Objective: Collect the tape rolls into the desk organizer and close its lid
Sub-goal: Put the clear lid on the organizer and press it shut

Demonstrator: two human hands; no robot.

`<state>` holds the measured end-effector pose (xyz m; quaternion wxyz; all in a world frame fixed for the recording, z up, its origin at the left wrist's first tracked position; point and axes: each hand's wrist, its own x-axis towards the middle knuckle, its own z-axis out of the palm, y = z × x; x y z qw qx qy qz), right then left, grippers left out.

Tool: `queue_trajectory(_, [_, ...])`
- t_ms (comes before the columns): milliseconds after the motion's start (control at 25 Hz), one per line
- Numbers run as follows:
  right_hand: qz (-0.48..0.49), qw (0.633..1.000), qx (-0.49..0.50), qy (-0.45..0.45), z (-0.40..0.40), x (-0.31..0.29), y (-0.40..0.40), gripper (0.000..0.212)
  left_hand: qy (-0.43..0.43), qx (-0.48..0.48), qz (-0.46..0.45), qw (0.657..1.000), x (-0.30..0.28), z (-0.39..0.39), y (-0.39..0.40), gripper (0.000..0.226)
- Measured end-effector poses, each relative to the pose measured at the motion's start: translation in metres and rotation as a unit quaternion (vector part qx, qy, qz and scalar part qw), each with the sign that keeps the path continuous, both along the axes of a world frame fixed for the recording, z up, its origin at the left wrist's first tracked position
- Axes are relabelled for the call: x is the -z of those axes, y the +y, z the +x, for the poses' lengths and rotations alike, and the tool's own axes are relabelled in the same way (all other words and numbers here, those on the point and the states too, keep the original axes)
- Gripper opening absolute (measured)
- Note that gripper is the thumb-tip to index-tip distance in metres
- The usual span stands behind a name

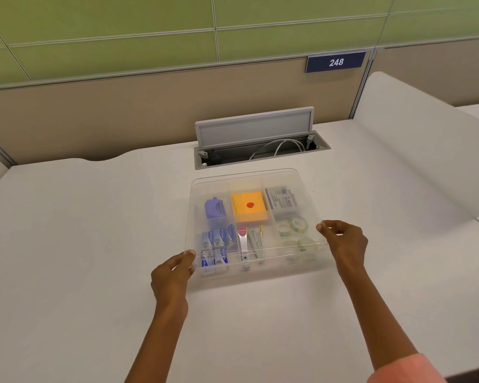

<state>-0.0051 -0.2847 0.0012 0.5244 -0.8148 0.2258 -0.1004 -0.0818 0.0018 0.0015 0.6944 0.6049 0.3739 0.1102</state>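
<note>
Tape rolls lay in the organizer between both hands, under the clear lid. Left hand and right hand each pinched a lid corner, apparently not fully seated.

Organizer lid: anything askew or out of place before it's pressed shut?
The clear lid sits tilted, its near edge raised between the left hand and right hand. Tape rolls lie in the right compartment. Nothing looks spilled or damaged.

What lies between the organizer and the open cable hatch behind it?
In the head view, only a bare strip of white desk separates the organizer from the cable hatch.
</note>
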Motion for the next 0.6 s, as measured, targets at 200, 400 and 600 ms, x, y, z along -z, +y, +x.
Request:
queue_trajectory(200, [0.061,0.998,0.015,0.002,-0.006,0.004,-0.007,0.024,-0.018,-0.006,-0.013,1.000,0.007,-0.011,-0.002,0.024])
queue_trajectory(400, [0.062,0.998,0.008,0.000,-0.010,0.007,-0.013,0.023,-0.024,-0.005,-0.027,0.999,0.012,-0.015,-0.002,0.023])
queue_trajectory(600, [-0.035,0.999,-0.017,0.025,-0.004,0.001,-0.013,0.029,-0.008,0.021,-0.026,0.999,0.007,-0.011,0.001,0.051])
